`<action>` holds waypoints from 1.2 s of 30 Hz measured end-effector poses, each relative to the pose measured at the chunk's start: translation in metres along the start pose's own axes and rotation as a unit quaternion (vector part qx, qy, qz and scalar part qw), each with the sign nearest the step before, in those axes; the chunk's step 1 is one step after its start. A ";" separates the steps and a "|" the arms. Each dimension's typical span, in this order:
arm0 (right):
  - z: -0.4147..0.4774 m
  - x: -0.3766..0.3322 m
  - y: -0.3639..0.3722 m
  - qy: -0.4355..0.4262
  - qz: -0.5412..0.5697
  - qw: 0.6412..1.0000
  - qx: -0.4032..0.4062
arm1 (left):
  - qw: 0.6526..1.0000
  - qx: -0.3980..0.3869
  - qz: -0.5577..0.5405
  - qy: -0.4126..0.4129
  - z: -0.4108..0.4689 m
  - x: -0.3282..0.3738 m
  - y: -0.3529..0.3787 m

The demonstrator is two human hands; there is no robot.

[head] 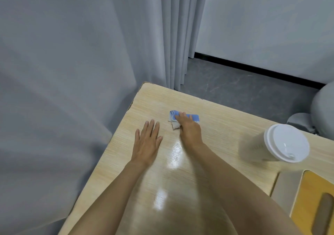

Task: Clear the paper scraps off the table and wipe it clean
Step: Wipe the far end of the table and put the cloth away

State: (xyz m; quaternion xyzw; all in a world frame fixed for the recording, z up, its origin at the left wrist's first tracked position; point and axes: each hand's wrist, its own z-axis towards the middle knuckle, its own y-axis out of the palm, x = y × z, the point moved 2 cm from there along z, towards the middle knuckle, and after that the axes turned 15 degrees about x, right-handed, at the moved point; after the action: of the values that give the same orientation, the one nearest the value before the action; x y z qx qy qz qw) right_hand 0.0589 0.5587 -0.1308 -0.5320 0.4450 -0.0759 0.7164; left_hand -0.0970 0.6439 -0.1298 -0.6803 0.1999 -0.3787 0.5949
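The right hand's [189, 128] fingers [181, 116] are lying nearly straight across a folded blue-and-white cloth [194, 117], pressing it flat to the bench [226, 97] rather than gripping it; whether the thumb is tucked under the cloth cannot be told. The left hand's [147, 140] fingers [151, 126] are spreading flat and empty on the wood, holding nothing, farther from the lidded paper cup [286, 142] than the cloth is. The cloth is sitting well to the left of that cup, toward the bench's far edge. No paper scraps are showing, so the wiping part of the job is likely under way. The risk is lying to the right: a wide stroke toward the cup could be knocking it over, and any liquid inside would be running toward the wooden-lidded box [314, 198] just in front of the cup.
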 end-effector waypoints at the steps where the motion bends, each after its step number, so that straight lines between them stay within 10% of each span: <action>1: -0.010 -0.004 0.002 -0.002 -0.003 1.000 -0.007 | 1.000 -0.004 0.006 0.000 -0.008 -0.002 -0.001; 10: -0.118 -0.052 0.028 -0.060 -0.018 0.996 0.059 | 0.999 -0.027 0.037 -0.016 -0.087 -0.039 -0.012; 22: -0.160 -0.071 -0.015 0.028 0.046 0.996 -0.067 | 0.981 0.031 -0.145 0.123 -0.101 0.013 -0.043; 30: -0.088 -0.054 -0.040 0.090 0.019 0.995 0.048 | 0.959 0.096 0.001 0.266 0.000 0.034 -0.067; 36: 0.008 -0.052 -0.028 0.052 0.030 0.993 0.097 | 0.962 0.028 0.151 0.226 0.092 0.036 -0.071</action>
State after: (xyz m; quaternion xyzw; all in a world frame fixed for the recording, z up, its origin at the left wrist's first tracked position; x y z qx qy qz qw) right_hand 0.0441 0.5825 -0.0783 -0.4421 0.4880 -0.1251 0.7421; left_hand -0.0175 0.6938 -0.0522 -0.5218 0.4185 -0.4338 0.6036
